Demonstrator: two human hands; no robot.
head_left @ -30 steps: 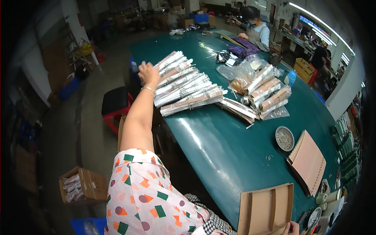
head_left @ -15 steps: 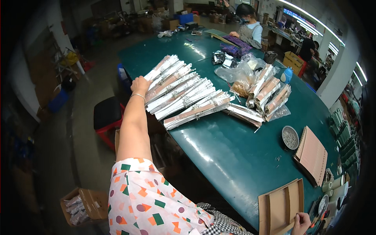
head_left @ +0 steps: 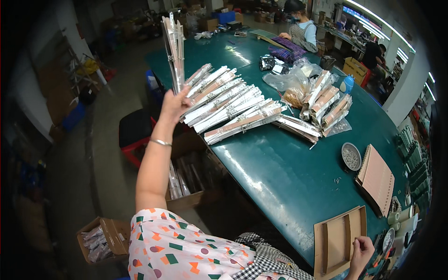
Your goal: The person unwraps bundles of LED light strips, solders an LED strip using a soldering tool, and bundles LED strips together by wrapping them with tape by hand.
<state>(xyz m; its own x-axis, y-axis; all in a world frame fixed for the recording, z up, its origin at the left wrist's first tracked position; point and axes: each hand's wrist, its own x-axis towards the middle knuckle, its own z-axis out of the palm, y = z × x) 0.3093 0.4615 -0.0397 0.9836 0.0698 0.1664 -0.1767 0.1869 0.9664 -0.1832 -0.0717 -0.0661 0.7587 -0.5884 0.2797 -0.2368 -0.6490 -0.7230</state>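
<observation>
My left hand (head_left: 175,103) is closed around the lower end of a bundle of long, thin brown-and-white strips (head_left: 174,53), held upright over the table's left edge. Beside it, a row of similar strip bundles (head_left: 228,102) lies fanned out on the green table, their near ends toward me. At the lower right, my right hand (head_left: 362,252) hovers at the edge of a shallow cardboard tray (head_left: 338,240) with inner dividers. Its fingers are curled; whether anything small sits between them I cannot make out.
A metal bowl of small pieces (head_left: 351,156) and a stack of pinkish-brown cards (head_left: 377,179) lie on the right. Plastic bags (head_left: 291,86) and more bundles (head_left: 326,100) lie mid-table. A black stool (head_left: 135,128) and open cartons (head_left: 112,235) stand left. A co-worker (head_left: 301,30) sits at the far side.
My left hand has lifted one bundle from the row's left end and tilted it upright. My right hand has risen slightly beside the cardboard tray. The whole view has shifted a little.
</observation>
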